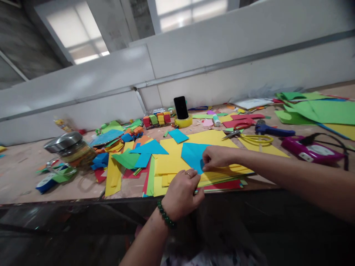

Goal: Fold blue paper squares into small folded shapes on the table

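Note:
A sheet of blue paper (191, 153) lies on a stack of yellow paper (168, 162) at the front edge of the table. My right hand (217, 157) is closed, its curled fingers pinching the sheet's right side. At the near corner of the sheet is my left hand (183, 192), with bent fingers closed against the paper; its fingertips are partly hidden. A green bead bracelet (166, 215) circles the left wrist. Beyond the right hand lie scissors with yellow handles (256, 139) and a pair with red handles (244, 123).
Left of the stack are blue and green paper scraps (149, 147) and a glass jar (74, 149) with a metal lid. A phone (181, 107) stands upright in a yellow tape roll (183, 121). On the right are a purple device (312, 149), a blue-handled tool (274, 129) and green sheets (330, 111).

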A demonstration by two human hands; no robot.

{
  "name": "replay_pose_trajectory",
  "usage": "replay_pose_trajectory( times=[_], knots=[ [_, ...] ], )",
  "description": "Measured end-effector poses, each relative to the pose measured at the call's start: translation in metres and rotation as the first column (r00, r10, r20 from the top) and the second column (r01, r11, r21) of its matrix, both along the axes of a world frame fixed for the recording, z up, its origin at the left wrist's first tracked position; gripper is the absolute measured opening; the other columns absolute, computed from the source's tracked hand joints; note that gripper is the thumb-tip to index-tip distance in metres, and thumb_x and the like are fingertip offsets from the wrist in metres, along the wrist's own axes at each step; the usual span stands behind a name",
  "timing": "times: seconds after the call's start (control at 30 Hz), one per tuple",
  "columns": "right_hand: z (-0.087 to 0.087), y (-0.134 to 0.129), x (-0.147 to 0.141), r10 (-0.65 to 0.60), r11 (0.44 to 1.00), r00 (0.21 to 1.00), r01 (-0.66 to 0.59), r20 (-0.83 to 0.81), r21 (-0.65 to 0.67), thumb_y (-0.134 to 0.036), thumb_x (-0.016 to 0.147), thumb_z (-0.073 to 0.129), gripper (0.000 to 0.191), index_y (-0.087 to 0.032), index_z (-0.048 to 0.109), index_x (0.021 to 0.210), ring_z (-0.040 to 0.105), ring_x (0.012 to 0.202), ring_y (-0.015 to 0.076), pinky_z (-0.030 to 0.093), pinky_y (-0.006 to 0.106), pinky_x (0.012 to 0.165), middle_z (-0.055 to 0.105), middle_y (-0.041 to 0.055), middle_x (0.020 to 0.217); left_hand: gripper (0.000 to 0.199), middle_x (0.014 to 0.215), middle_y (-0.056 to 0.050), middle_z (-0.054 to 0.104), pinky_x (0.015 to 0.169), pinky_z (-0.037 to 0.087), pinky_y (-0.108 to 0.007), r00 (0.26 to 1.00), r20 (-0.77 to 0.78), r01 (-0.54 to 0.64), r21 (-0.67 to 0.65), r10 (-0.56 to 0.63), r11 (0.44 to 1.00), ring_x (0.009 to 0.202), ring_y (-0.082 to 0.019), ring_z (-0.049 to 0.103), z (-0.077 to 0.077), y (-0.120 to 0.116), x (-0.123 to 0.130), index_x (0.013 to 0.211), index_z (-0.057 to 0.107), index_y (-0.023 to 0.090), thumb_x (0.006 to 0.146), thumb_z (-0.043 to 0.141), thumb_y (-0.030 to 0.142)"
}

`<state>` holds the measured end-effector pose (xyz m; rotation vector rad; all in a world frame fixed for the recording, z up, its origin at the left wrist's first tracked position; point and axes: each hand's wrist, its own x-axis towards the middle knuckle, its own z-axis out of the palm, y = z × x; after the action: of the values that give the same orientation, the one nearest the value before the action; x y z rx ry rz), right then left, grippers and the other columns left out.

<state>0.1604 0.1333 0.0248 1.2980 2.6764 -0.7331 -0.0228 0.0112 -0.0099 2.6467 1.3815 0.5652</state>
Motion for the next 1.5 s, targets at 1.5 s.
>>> replay_pose_trajectory(
  times=[1.5],
  knots=[
    [0.009, -0.051, 0.048, 0.232, 0.677, 0.968, -0.233, 0.099, 0.698, -0.021, 0.082, 0.061, 0.021, -0.025, 0.074, 0.098, 0.053, 0.091, 0.0275, 0.038, 0.038, 0.078, 0.064, 0.0122, 0.093, 0.039, 0.123, -0.01, 0.062, 0.097, 0.046, -0.045, 0.993, -0.011, -0.116, 0.011, 0.116, 0.993, 0.113, -0.029, 0.054, -0.005, 0.0, 0.011, 0.12, 0.057, 0.018, 0.092, 0.051, 0.044]
  ],
)
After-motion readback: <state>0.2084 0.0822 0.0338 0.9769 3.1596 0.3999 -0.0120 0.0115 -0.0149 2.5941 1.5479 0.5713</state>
